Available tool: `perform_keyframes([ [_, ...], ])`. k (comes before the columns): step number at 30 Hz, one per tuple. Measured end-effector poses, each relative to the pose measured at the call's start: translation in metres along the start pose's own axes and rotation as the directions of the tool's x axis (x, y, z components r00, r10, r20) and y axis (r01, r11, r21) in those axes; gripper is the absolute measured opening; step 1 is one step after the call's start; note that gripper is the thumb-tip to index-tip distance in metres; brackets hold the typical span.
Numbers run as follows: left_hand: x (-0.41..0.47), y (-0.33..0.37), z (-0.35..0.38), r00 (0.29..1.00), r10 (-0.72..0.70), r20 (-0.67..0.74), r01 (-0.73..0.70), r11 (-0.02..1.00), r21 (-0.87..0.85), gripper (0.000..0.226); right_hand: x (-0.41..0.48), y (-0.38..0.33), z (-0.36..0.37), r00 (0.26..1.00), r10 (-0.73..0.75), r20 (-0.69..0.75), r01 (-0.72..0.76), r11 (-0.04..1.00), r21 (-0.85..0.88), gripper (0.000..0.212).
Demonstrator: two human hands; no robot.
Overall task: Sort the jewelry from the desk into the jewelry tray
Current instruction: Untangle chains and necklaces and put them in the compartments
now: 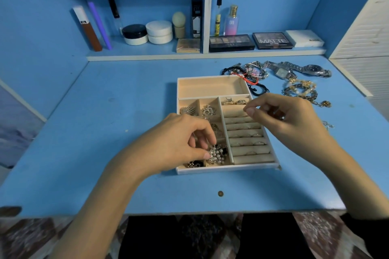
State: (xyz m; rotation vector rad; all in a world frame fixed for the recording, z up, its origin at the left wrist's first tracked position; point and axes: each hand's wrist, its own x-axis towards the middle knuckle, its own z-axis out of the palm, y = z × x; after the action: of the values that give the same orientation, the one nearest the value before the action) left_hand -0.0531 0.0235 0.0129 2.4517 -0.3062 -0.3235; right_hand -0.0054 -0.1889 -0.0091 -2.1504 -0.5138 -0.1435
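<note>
Head cam: the left hand (179,143) is pinching the pearl cluster (216,153) with curled fingertips, down in the near-left compartment of the jewelry tray (227,168). The right hand (284,118) is hovering over the ring rolls (246,134) with thumb and forefinger pressed together, and I can't tell if anything's between them. Bracelets and watches (280,73) are lying far right on the desk (105,132). I'd be easing the cluster in flat so it isn't snagging its neighbours.

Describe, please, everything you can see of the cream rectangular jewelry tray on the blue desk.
The cream rectangular jewelry tray lies flat on the blue desk, white-rimmed. Its long far compartment is empty; small left compartments hold metal pieces; padded ring rolls on the right carry a few rings. The left hand pinches a pearl cluster piece in a near compartment.
</note>
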Motion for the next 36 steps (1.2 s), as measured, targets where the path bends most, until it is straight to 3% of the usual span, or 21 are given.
perform_keyframes([
  [10,0.013,0.004,0.014,0.997,0.032,-0.075,-0.032,0.999,-0.001,0.014,-0.001,0.008,-0.014,0.999,0.049,-0.019,-0.049,0.998,0.039,0.009],
  [17,0.037,0.034,0.019,0.975,0.139,-0.174,-0.152,0.986,-0.064,0.003,-0.007,0.040,-0.056,0.972,0.156,-0.178,-0.165,0.985,-0.040,0.008],
  [24,0.083,0.079,0.060,0.960,0.274,-0.052,-0.275,0.961,-0.014,0.007,-0.022,0.078,-0.089,0.935,0.278,-0.218,-0.306,0.946,-0.106,0.008],
  [28,0.110,0.097,0.079,0.954,0.293,-0.057,-0.289,0.955,0.062,0.005,-0.029,0.095,-0.093,0.914,0.310,-0.261,-0.356,0.923,-0.149,0.009],
  [31,0.122,0.108,0.088,0.955,0.293,-0.053,-0.287,0.952,0.105,0.010,-0.032,0.102,-0.093,0.888,0.330,-0.321,-0.376,0.923,-0.089,0.010],
  [36,0.119,0.119,0.107,0.953,0.291,0.080,-0.301,0.937,0.178,0.019,-0.035,0.109,-0.092,0.865,0.357,-0.354,-0.381,0.925,0.001,0.010],
])
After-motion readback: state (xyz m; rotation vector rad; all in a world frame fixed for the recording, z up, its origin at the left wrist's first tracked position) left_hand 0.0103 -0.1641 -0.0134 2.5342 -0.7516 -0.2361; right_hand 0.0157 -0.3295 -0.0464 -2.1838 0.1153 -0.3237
